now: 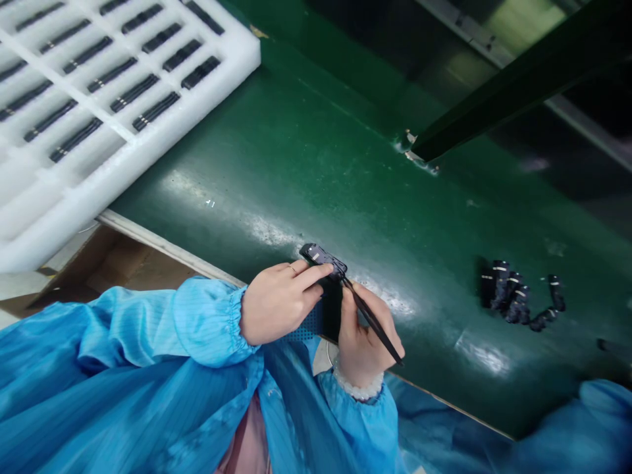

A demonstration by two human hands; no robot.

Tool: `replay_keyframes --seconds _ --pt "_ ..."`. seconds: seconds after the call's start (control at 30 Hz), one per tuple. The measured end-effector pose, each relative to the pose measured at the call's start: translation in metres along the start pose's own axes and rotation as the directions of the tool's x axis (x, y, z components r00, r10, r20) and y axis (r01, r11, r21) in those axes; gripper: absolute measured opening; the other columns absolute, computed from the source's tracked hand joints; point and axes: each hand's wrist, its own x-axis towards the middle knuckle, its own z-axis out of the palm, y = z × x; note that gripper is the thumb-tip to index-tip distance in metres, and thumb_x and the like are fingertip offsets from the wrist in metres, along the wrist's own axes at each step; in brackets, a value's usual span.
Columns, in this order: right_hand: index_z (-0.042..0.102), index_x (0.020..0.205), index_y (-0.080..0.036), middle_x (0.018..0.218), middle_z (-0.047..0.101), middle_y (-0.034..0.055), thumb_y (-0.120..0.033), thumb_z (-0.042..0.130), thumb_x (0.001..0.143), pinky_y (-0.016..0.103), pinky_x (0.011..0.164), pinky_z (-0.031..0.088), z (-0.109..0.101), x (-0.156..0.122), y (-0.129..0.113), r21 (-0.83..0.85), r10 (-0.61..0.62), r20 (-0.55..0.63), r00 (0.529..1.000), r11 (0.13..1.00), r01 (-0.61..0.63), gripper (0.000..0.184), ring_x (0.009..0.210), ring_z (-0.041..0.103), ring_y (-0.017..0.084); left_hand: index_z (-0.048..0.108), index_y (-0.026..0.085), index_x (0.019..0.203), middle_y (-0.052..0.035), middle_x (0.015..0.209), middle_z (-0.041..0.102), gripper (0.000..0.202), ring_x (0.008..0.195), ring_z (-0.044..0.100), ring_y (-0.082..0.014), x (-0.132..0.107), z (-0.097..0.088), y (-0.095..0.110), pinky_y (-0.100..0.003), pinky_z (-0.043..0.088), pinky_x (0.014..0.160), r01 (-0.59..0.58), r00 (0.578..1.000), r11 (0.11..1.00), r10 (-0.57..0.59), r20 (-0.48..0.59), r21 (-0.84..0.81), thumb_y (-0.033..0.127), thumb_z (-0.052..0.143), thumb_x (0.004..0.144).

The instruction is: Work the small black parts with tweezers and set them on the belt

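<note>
My left hand [284, 296] presses its fingers on a small dark rectangular part [320, 255] that looks like a plastic housing, close to the front edge of the green table [306, 164]. Between the thumb and fingers of my right hand [365, 336] is a pair of black tweezers [372, 317], slanting up to the left. Their tip meets the right end of the dark part. My fingers cover the lower side of the part, and whether the tips pinch anything is too small to tell.
A white foam tray [197, 112] holds rows of dark slim parts at the upper left. Several similar dark parts [508, 293] lie in a cluster on the right. A dark post [474, 105] rises from the table. Another person's blue sleeve [587, 428] shows at the lower right.
</note>
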Motion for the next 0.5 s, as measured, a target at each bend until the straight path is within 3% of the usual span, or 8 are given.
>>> replay_keyframes --seconds 0.3,0.5 --pt "0.067 0.092 -0.017 0.086 0.073 0.0021 -0.008 0.068 0.076 0.026 0.073 0.058 -0.0013 -0.0024 0.0010 0.076 0.071 -0.016 0.997 0.995 -0.069 0.018 0.076 0.070 0.014 0.069 0.016 0.081 -0.0021 0.120 0.062 0.018 0.085 0.057 -0.0167 -0.0004 -0.0006 -0.0012 -0.031 0.049 0.070 -0.005 1.000 1.000 0.005 0.011 0.005 0.019 0.053 0.088" --pt "0.067 0.093 -0.017 0.086 0.073 0.0022 -0.007 0.069 0.075 0.026 0.075 0.057 -0.0022 -0.0008 0.0016 0.072 0.056 0.018 0.998 0.996 -0.057 0.021 0.077 0.070 0.014 0.070 0.016 0.081 -0.0023 0.119 0.062 0.018 0.084 0.057 -0.0170 0.0009 -0.0010 -0.0004 -0.031 0.049 0.069 -0.002 1.000 1.000 0.002 0.006 0.004 0.018 0.053 0.088"
